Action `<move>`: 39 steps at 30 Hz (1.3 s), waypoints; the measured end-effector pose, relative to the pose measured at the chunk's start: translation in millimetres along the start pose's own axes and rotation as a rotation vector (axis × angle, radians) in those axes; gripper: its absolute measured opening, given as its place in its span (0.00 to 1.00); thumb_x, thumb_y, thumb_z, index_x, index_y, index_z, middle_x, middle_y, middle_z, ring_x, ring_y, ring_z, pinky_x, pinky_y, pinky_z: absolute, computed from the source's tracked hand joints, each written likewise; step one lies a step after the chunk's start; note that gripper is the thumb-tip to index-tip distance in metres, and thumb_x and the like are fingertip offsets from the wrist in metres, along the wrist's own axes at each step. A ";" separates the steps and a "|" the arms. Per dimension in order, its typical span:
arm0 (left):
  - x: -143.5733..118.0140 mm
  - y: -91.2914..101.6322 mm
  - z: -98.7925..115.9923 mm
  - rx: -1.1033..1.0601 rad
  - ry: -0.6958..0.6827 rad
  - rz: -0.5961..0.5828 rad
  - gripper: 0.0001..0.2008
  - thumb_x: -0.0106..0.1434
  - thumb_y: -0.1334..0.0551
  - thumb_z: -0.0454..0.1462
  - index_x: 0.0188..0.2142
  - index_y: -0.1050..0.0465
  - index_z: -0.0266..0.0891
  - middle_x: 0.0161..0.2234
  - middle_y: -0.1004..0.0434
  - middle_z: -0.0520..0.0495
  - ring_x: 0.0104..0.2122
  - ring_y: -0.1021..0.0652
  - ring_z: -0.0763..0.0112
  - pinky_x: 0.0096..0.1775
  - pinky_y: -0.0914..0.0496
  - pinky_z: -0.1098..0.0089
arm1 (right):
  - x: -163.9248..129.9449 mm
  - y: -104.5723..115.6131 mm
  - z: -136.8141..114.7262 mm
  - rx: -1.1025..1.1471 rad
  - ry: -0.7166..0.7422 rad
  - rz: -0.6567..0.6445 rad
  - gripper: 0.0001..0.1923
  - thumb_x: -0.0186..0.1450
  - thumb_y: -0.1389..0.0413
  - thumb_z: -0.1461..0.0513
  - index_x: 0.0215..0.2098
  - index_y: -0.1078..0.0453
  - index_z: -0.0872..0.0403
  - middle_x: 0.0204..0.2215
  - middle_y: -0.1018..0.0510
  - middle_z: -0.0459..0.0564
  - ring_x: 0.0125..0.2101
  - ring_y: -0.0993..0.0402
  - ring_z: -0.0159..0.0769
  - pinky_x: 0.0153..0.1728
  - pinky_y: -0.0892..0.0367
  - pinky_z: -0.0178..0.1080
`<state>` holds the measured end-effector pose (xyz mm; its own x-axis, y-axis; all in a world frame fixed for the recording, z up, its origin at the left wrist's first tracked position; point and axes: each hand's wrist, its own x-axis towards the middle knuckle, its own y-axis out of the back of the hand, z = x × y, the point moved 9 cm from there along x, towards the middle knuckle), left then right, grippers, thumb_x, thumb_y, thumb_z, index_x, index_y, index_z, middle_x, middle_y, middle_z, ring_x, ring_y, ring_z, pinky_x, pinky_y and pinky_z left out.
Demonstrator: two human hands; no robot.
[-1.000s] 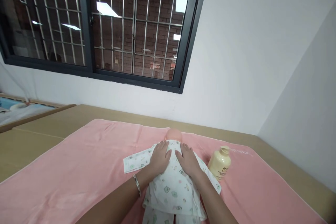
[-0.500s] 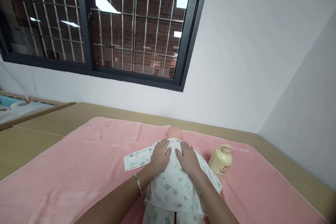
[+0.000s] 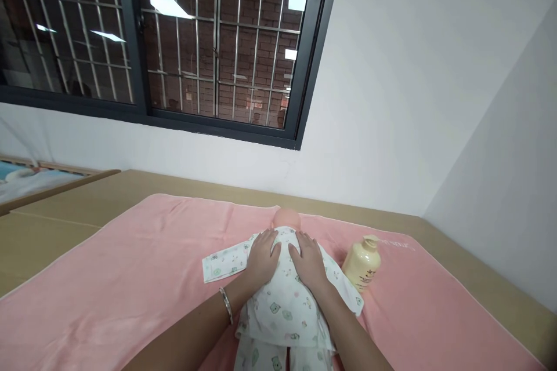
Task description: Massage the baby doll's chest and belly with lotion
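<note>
Both hands have slid a little toward the doll's head since the earlier frames, and the whole scene sits slightly lower and leftward in view. Nearest, a silver bracelet circles the left wrist. Just beyond it the left hand lies flat, fingers spread and holding nothing, palm pressed on the back of the doll, which lies face down in a white printed outfit. Beside it the right hand rests the same way, open and flat on the cloth, thumbs nearly meeting. One sleeve of the outfit stretches out to the left on the pink towel. To the right, near the doll's shoulder, a cream pump bottle stands slightly tilted on the towel. Farther off, the doll's bare head points toward the white wall, under a barred window
</note>
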<state>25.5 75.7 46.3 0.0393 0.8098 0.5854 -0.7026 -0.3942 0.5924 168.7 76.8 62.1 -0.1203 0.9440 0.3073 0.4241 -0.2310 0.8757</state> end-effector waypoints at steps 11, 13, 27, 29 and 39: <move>-1.0 -2.8 3.6 0.118 -0.062 0.005 0.20 0.71 0.53 0.38 0.57 0.33 0.37 0.57 0.28 0.40 0.59 0.31 0.57 0.60 0.38 0.51 | -0.1 7.2 -14.4 -0.010 0.125 -0.064 0.26 0.71 0.59 0.56 0.63 0.38 0.57 0.64 0.36 0.55 0.64 0.44 0.43 0.65 0.55 0.46; -1.3 -1.1 12.0 0.132 -0.137 0.011 0.19 0.70 0.54 0.36 0.54 0.31 0.38 0.54 0.25 0.41 0.55 0.27 0.59 0.58 0.35 0.53 | -2.4 12.5 -23.6 -0.045 0.143 -0.060 0.24 0.71 0.59 0.58 0.60 0.34 0.57 0.62 0.33 0.56 0.62 0.40 0.43 0.63 0.52 0.45; 4.8 -11.6 19.6 0.106 -0.244 -0.063 0.20 0.67 0.53 0.31 0.54 0.31 0.36 0.53 0.25 0.35 0.54 0.26 0.55 0.58 0.35 0.49 | 1.2 6.9 -9.3 -0.079 0.065 -0.143 0.31 0.72 0.60 0.53 0.66 0.44 0.61 0.65 0.40 0.59 0.66 0.49 0.47 0.65 0.55 0.47; 3.9 -13.1 22.5 0.119 -0.265 -0.062 0.21 0.65 0.53 0.29 0.53 0.30 0.35 0.52 0.25 0.34 0.54 0.25 0.55 0.58 0.34 0.49 | -2.7 6.6 -16.0 -0.128 0.050 -0.140 0.30 0.72 0.60 0.54 0.66 0.43 0.62 0.64 0.37 0.61 0.65 0.46 0.48 0.64 0.54 0.47; -1.7 -4.4 17.0 0.098 -0.154 -0.017 0.20 0.66 0.52 0.30 0.53 0.29 0.36 0.52 0.24 0.38 0.54 0.26 0.58 0.59 0.33 0.53 | -8.5 8.3 -20.6 -0.204 -0.053 -0.088 0.30 0.70 0.59 0.55 0.65 0.42 0.65 0.63 0.37 0.65 0.65 0.45 0.49 0.64 0.52 0.46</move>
<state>40.7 68.7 52.1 0.1646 0.7436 0.6480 -0.6282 -0.4275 0.6501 154.7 62.0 74.4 -0.0994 0.9723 0.2116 0.2228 -0.1855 0.9571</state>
